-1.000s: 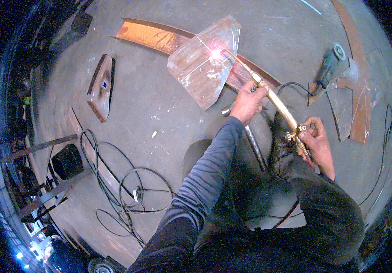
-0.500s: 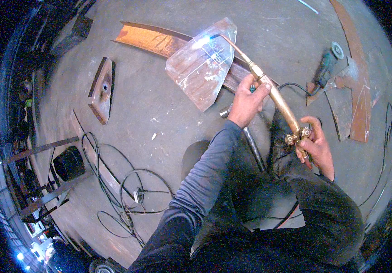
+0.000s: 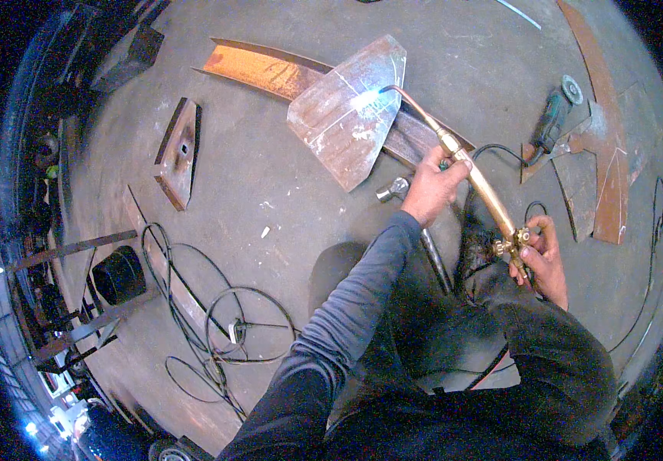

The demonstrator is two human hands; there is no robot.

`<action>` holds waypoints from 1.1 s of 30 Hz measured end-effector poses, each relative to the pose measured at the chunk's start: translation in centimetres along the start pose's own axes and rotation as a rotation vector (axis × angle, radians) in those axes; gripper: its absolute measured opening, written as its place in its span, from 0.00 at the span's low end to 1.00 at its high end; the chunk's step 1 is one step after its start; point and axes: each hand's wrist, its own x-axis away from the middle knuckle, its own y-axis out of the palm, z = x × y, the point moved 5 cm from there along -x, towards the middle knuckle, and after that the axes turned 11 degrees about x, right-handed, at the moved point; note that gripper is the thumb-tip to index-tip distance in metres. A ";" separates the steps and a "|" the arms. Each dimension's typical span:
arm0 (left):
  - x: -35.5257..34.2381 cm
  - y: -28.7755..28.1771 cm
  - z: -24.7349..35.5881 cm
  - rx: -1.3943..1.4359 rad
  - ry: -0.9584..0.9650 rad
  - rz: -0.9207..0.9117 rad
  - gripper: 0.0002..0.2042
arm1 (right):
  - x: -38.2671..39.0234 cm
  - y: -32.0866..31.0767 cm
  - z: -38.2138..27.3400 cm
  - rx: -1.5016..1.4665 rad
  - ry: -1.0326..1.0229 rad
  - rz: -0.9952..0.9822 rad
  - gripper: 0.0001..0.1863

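My left hand (image 3: pixel 431 188) is wrapped around the barrel of a brass cutting or welding torch (image 3: pixel 483 188). Lower down, my right hand (image 3: pixel 540 265) grips the same torch at its valve knobs. The bent nozzle points onto a scribed, rust-stained steel plate (image 3: pixel 331 123), with a bright blue-white glow under the tip. The plate lies across a rusty channel beam (image 3: pixel 262 71). A hammer (image 3: pixel 390 190) stands head up just below my left hand, its dark handle running down toward my legs.
An angle grinder (image 3: pixel 554 119) rests on cut steel at the right, beside a long rusty strip (image 3: pixel 609 200). A folded steel piece (image 3: pixel 177 146) lies at the left. Coiled black cables (image 3: pixel 250 292) lie lower left, near a steel frame (image 3: pixel 70 250) with a black bucket-like object (image 3: pixel 116 276).
The pinkish glow at the tip has turned blue-white. The tip went up-left on the plate, then back down-right. The whole view has shifted slightly; both hands keep their grip.
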 end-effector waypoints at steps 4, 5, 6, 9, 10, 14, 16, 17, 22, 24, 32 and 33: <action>0.1 0.4 -1.0 0.037 -0.081 -0.019 0.13 | 0.3 -0.4 0.3 0.044 0.022 0.056 0.21; 0.1 0.5 -1.2 0.035 -0.103 -0.019 0.13 | 0.3 -0.5 0.4 0.062 0.031 0.074 0.20; 0.1 0.6 -1.6 0.025 -0.105 -0.023 0.12 | 0.4 -0.7 0.8 0.081 0.037 0.077 0.20; -0.1 0.7 -2.6 0.019 -0.124 -0.025 0.12 | 0.6 -1.4 1.7 0.119 0.064 0.090 0.18; -0.2 0.5 -2.8 0.032 -0.137 -0.018 0.12 | 0.5 -1.3 1.6 0.119 0.076 0.096 0.17; -0.5 0.7 -2.7 0.028 -0.131 0.006 0.14 | 0.5 -0.9 0.9 0.136 0.143 0.088 0.19; -0.8 0.1 -2.6 0.010 -0.141 0.021 0.15 | -0.1 -0.7 0.4 0.130 0.146 0.084 0.18; -1.0 -0.1 -2.6 0.001 -0.147 0.029 0.16 | -0.3 -0.6 0.2 0.127 0.147 0.080 0.18; -1.3 0.2 -2.4 -0.009 -0.120 0.060 0.16 | -0.4 -0.3 -0.1 0.137 0.154 0.110 0.15; -1.4 0.1 -2.3 -0.003 -0.120 0.065 0.16 | -0.6 -0.3 -0.1 0.125 0.145 0.122 0.14; -1.5 -0.1 -1.9 -0.002 -0.130 0.072 0.16 | -1.0 0.0 0.0 0.080 0.123 0.094 0.14; -1.5 0.0 -2.0 0.000 -0.125 0.074 0.15 | -1.0 -0.1 0.1 0.078 0.116 0.094 0.14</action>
